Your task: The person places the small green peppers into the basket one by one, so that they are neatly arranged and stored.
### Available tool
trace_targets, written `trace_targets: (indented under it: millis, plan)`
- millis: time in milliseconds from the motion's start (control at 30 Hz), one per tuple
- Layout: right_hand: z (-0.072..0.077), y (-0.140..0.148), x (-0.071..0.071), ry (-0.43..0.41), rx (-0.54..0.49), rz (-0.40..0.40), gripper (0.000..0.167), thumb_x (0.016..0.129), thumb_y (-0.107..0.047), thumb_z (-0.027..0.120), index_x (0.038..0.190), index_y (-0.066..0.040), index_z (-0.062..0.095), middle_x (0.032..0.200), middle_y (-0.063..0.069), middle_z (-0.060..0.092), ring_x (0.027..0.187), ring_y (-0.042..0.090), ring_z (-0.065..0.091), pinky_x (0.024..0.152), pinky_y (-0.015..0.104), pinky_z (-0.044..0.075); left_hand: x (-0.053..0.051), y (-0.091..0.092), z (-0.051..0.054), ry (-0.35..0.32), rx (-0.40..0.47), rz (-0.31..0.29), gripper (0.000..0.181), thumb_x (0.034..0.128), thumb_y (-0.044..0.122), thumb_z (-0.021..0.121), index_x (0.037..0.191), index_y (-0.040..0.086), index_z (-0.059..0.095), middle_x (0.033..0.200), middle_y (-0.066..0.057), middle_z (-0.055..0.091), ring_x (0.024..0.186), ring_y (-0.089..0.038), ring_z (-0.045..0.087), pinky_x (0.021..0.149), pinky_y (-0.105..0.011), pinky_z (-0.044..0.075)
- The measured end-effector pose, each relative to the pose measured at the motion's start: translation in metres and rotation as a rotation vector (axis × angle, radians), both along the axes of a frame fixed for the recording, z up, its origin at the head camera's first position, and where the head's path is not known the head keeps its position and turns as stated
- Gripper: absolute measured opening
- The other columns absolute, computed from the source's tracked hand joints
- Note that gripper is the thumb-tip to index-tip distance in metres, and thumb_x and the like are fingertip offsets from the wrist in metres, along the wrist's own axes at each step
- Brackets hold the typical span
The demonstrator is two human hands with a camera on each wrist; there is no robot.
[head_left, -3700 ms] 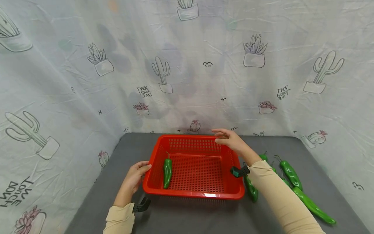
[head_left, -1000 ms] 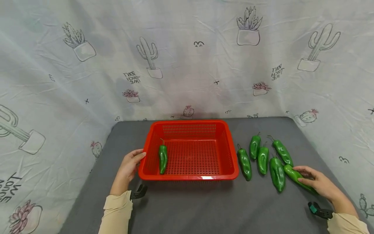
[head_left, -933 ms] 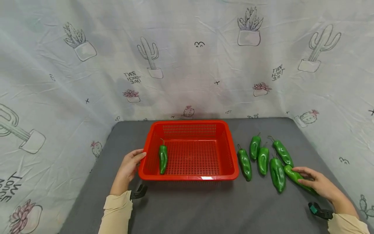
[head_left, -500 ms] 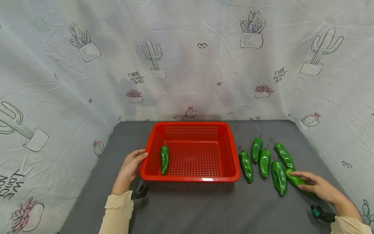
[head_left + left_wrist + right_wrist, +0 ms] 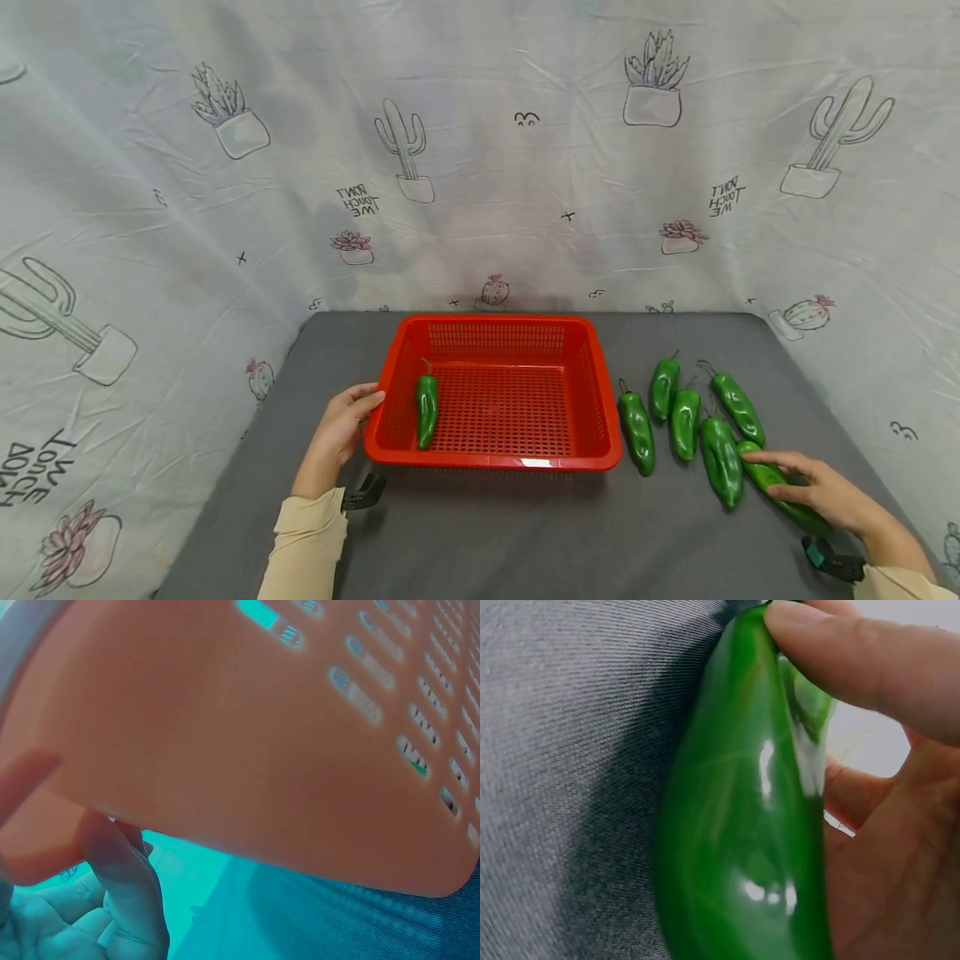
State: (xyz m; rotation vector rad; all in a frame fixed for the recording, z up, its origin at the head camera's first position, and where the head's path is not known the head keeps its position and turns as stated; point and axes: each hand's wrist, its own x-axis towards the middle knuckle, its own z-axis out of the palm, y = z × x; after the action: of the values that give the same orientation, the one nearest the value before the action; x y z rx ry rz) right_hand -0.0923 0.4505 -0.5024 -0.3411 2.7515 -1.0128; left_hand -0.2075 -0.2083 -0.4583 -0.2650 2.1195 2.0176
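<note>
At its left rim, the red basket (image 5: pixel 517 461) is pinched between the thumb and fingers of the left hand (image 5: pixel 341 427). The left wrist view shows the basket's wall (image 5: pixel 225 750) with the left hand (image 5: pixel 124 892) at its edge. One green pepper (image 5: pixel 427 411) lies inside, near the left wall. The right hand (image 5: pixel 825 496) grips the rightmost front pepper (image 5: pixel 767 477), its thumb on the near side and fingers on the far side. In the right wrist view, the thumb of the right hand (image 5: pixel 900 795) touches the top of this pepper (image 5: pixel 742 802), which lies against the grey cloth.
Several more green peppers lie right of the basket on the grey table (image 5: pixel 525 542): one close beside its wall (image 5: pixel 637 432), others further right, including a large one (image 5: pixel 722 462) beside the gripped pepper. A patterned white curtain (image 5: pixel 480 167) hangs behind the table and along its sides.
The right hand has gone from above the basket's back right corner to the front right pepper, which it now grips. The left hand has stayed at the left rim. The head view has shifted slightly.
</note>
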Motion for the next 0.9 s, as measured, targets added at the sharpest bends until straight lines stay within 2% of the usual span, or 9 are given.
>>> trace_targets:
  millis: [233,400,567,667,733,800,867,900]
  plan:
    - [-0.003,-0.003,0.001,0.076,-0.016,0.003,0.039,0.085,-0.013,0.068,0.123,-0.013,0.061,0.118,-0.038,0.043,0.102,-0.022,0.036,0.07,0.019,0.041,0.0,0.001,-0.001,-0.009,-0.009,0.017,0.045,0.095,0.017,0.057,0.132,-0.005,0.043,0.09,0.006,0.062,0.075,-0.009,0.063,0.07,-0.027,0.055]
    - [-0.007,-0.004,0.005,0.135,-0.025,-0.001,0.038,0.084,-0.01,0.069,0.121,-0.011,0.063,0.117,-0.037,0.045,0.102,-0.022,0.037,0.07,0.017,0.039,0.0,0.001,-0.002,-0.004,-0.013,0.007,0.045,0.0954,0.017,0.056,0.132,-0.005,0.043,0.091,0.006,0.062,0.075,-0.009,0.064,0.07,-0.028,0.056]
    - [-0.005,-0.005,0.006,0.117,-0.005,-0.025,0.038,0.084,-0.012,0.069,0.122,-0.013,0.062,0.115,-0.039,0.044,0.099,-0.021,0.038,0.068,0.021,0.041,-0.001,0.001,-0.002,0.004,-0.004,0.008,0.045,0.0952,0.016,0.056,0.132,-0.006,0.043,0.09,0.006,0.062,0.075,-0.008,0.063,0.07,-0.027,0.055]
    - [-0.003,-0.004,0.007,0.033,-0.01,-0.051,0.041,0.087,-0.018,0.067,0.126,-0.011,0.059,0.115,-0.04,0.039,0.099,-0.016,0.04,0.074,0.035,0.048,-0.002,0.0,-0.002,0.004,-0.018,0.009,0.045,0.0951,0.017,0.057,0.132,-0.005,0.043,0.091,0.006,0.062,0.076,-0.008,0.063,0.07,-0.027,0.055]
    - [0.0,-0.004,0.009,-0.065,-0.039,-0.081,0.045,0.09,-0.024,0.064,0.132,-0.009,0.054,0.115,-0.042,0.034,0.111,0.001,0.049,0.078,0.048,0.048,-0.002,0.0,-0.002,0.001,-0.027,0.012,0.045,0.0949,0.017,0.057,0.132,-0.005,0.044,0.091,0.006,0.062,0.076,-0.009,0.062,0.07,-0.026,0.055]
    - [0.002,-0.003,0.011,-0.153,-0.071,-0.119,0.051,0.092,-0.029,0.06,0.137,-0.008,0.048,0.114,-0.042,0.031,0.119,0.026,0.049,0.079,0.06,0.045,-0.002,0.0,-0.003,-0.003,-0.028,0.012,0.045,0.0948,0.018,0.057,0.131,-0.005,0.044,0.091,0.005,0.062,0.076,-0.009,0.062,0.07,-0.026,0.055]
    - [0.004,-0.003,0.013,-0.187,-0.081,-0.152,0.054,0.093,-0.032,0.059,0.139,-0.007,0.045,0.113,-0.042,0.031,0.121,0.025,0.047,0.081,0.061,0.043,-0.003,0.0,-0.003,-0.004,-0.023,0.017,0.044,0.0945,0.017,0.057,0.131,-0.005,0.044,0.09,0.005,0.062,0.075,-0.01,0.061,0.069,-0.027,0.055]
    - [0.005,-0.002,0.013,-0.196,-0.089,-0.165,0.055,0.094,-0.033,0.058,0.14,-0.007,0.044,0.113,-0.043,0.031,0.122,0.018,0.047,0.081,0.061,0.043,-0.003,0.0,-0.004,-0.003,-0.02,0.018,0.044,0.0944,0.017,0.057,0.13,-0.005,0.044,0.09,0.005,0.062,0.075,-0.01,0.062,0.069,-0.027,0.055]
